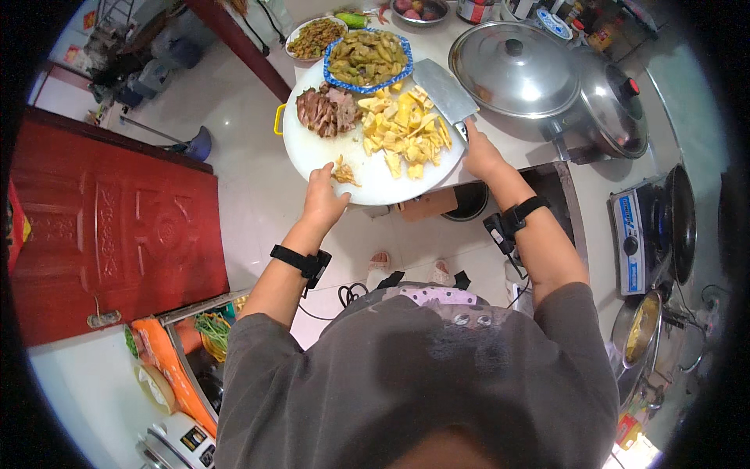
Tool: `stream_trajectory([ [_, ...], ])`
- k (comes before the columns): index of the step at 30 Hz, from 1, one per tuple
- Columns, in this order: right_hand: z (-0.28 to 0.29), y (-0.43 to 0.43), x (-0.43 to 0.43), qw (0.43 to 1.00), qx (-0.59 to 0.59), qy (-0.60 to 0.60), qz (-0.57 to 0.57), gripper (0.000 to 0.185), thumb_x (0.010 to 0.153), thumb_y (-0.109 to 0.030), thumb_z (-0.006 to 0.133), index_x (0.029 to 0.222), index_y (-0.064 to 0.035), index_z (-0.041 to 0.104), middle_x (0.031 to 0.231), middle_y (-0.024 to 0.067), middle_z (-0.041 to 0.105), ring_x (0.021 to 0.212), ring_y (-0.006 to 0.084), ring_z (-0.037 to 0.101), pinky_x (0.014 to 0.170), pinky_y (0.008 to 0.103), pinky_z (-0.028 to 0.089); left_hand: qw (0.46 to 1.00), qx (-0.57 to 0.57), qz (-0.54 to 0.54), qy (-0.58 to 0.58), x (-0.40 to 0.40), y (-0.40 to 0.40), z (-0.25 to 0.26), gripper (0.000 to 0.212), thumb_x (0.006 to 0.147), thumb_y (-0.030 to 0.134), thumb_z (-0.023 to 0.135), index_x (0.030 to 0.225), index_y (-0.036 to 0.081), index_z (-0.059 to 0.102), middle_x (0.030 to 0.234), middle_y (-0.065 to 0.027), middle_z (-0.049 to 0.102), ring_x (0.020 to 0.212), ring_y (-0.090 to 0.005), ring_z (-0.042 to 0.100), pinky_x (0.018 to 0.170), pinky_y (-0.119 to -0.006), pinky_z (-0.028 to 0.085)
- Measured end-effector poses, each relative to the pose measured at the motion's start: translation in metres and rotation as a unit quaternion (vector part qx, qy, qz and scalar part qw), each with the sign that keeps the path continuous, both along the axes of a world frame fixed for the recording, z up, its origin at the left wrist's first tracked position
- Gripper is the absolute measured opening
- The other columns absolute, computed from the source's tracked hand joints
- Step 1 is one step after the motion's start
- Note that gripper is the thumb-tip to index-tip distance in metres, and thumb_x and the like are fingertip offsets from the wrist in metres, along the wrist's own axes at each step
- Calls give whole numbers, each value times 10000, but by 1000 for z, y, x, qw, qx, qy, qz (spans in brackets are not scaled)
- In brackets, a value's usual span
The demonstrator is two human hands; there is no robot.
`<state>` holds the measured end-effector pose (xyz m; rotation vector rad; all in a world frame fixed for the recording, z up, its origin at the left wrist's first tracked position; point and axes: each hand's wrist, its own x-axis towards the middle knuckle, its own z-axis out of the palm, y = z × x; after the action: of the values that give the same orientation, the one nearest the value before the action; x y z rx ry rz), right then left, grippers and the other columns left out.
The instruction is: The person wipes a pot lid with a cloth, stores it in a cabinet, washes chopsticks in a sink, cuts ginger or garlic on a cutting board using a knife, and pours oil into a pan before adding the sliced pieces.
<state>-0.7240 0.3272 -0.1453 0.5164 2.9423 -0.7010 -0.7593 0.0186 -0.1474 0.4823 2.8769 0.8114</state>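
Observation:
My right hand (pixel 484 153) is closed round the handle of a cleaver (pixel 443 91), whose broad blade lies flat over the right edge of a round white cutting board (pixel 375 187). My left hand (pixel 326 197) is at the board's near left edge, fingers apart, beside a small brown piece of food (pixel 345 173); whether the fingertips touch the board is unclear. Chopped yellow pieces (pixel 404 126) cover the board's right half. Sliced cooked meat (pixel 327 111) lies to their left. A blue-rimmed bowl of cooked green vegetables (pixel 368 58) rests at the board's far side.
Behind the board are a plate of chopped food (pixel 316 37), a green vegetable (pixel 353 20) and a metal bowl of round produce (pixel 420 10). A lidded wok (pixel 514 70) and a second lidded pan (pixel 615 111) stand right. Farther right is a portable gas stove (pixel 630 243).

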Motion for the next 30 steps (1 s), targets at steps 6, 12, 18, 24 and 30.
stream_trajectory([
  [6,14,-4,6,990,92,-67,-83,558,694,-72,486,1206,-156,280,971,186,497,895,326,501,768,392,398,997,21,-79,-15,-27,-1,-7,652,557,78,660,1125,-30,359,992,-194,410,877,-311,454,781,-326,398],
  [12,44,-28,82,960,-184,141,-157,389,700,-107,506,1081,-81,436,716,96,531,647,207,535,566,279,426,992,50,-112,-30,-36,-11,-15,590,574,76,663,1094,-27,405,945,-153,430,785,-258,487,720,-305,419],
  [18,66,-92,131,806,-559,9,-191,80,790,-98,464,862,-66,450,583,-8,434,435,60,403,389,180,326,989,64,-126,-35,-42,-13,-15,546,592,77,656,1076,-28,427,907,-145,441,706,-226,498,666,-291,429],
  [24,26,-125,139,785,-594,-78,-159,69,812,-132,446,790,-67,438,563,-11,430,402,51,376,364,178,298,986,96,-118,-68,-43,-14,-12,488,579,74,649,1021,-34,474,903,-178,462,843,-316,475,755,-332,399],
  [30,11,-143,139,746,-630,-89,-196,93,814,-136,444,851,-51,448,561,-6,440,397,57,383,376,177,318,986,104,-114,-69,-41,-13,-13,427,587,71,645,979,-19,499,830,-152,474,747,-277,491,689,-316,414],
])
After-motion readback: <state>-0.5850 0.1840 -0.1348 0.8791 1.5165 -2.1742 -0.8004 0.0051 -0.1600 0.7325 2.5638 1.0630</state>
